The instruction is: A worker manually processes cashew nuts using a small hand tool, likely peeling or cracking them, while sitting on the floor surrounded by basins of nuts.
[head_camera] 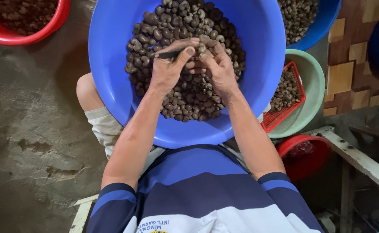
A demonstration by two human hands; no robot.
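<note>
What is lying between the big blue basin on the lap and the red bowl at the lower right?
In the head view, a pale green basin with a red mesh basket of nuts lies between the blue basin and the red bowl.

1 head-worn camera, looking steeply down.

It sits close above the person's own arms and lap, facing the blue basin (112, 51) on the knees, with concrete floor (30, 142) left.

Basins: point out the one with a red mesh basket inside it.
The pale green basin to the right of the big blue basin; no other holds the red basket.
</note>
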